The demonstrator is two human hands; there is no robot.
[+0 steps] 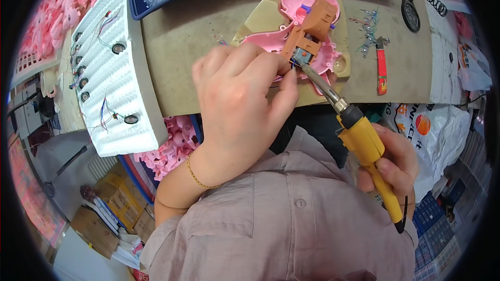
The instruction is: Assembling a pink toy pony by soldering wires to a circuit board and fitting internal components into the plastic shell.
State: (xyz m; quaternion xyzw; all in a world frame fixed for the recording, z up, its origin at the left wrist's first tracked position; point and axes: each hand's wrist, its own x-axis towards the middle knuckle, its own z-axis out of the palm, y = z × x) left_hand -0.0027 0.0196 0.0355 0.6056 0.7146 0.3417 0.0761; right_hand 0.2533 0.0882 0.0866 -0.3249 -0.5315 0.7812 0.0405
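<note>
A yellow-handled soldering iron (364, 148) is gripped in my right hand (393, 164). Its metal tip reaches up to a small grey part (302, 55) in an orange-brown plastic mechanism (316, 21). That mechanism lies on a pink toy shell half (291, 0), which rests in a beige molded holder (268, 13) on the bench. Close to the iron's tip, my left hand (242, 86) is closed in a pinch of thumb and forefinger on a thin wire (294, 66). The fingers partly hide the wire and the shell's lower left.
A white ridged foam tray (112, 109) with small round speakers and wires stands at left. Blue bins (136, 2) of clear pieces line the back. Right of the holder are a red cutter knife (382, 67), loose wired components (369, 28) and a black coiled-cord item (410, 11).
</note>
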